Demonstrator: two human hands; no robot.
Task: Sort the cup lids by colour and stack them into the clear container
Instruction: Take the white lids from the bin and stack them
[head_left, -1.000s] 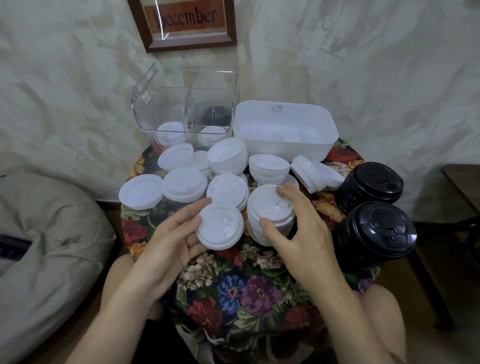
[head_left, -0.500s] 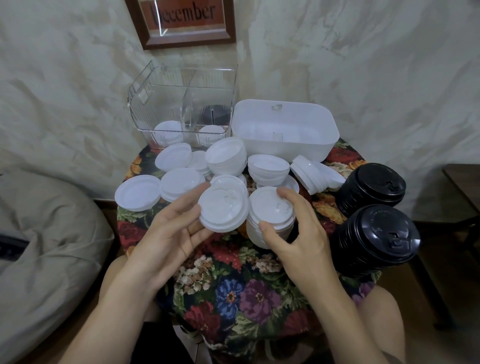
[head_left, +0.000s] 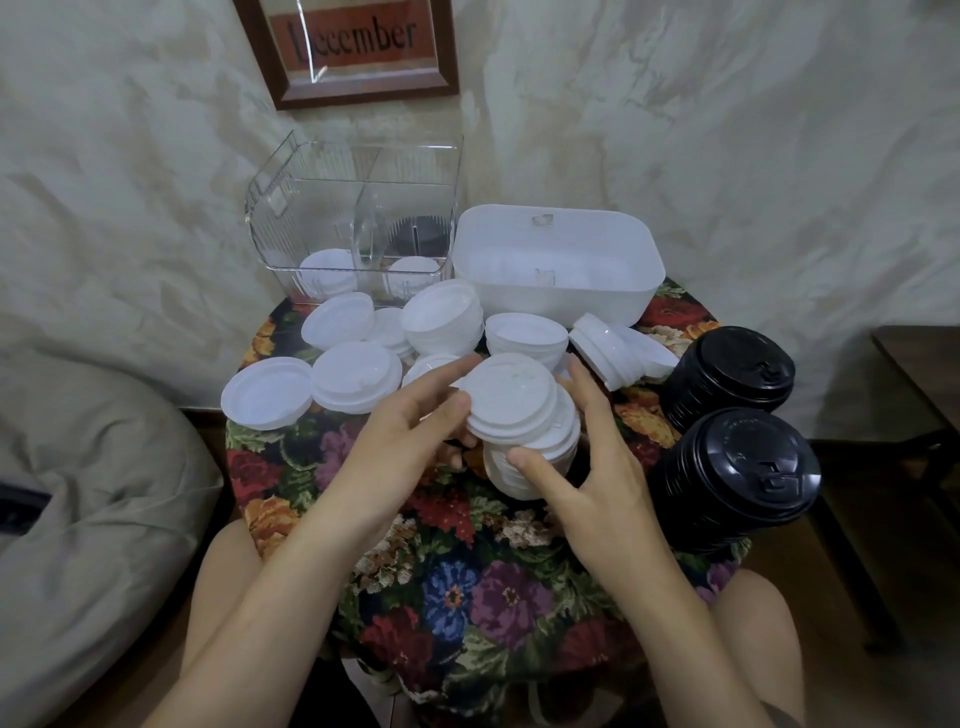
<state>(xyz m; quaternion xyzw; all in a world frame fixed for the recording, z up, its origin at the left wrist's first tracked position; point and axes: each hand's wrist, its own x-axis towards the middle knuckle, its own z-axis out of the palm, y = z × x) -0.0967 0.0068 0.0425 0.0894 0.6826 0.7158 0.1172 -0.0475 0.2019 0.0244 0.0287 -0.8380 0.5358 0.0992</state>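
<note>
1. The left hand (head_left: 415, 431) pinches one white lid (head_left: 511, 402) by its edge and holds it right on top of a small white pile (head_left: 535, 457).
2. The right hand (head_left: 582, 467) wraps around that pile, thumb in front and fingers behind, keeping it steady on the desk (head_left: 467, 587).
3. The clear container (head_left: 353, 228) stands at the back of the desk, by the wall. It has a wall down the middle.
4. Inside it there are only a few lids: two low white piles at the front and something dark at the back right. So I think the job has only just started.
5. Lots of white lids (head_left: 358, 376) are not in yet. They lie loose or in short piles between the hands and the container.
6. Two tall piles of black lids (head_left: 732, 467) stand on the right side of the desk, not put away yet.
7. A white tub (head_left: 556, 260) sits beside the clear container. It looks almost empty.
8. What is left, I think: finish the white piles, then move the white and black ones into their own sides.
</note>
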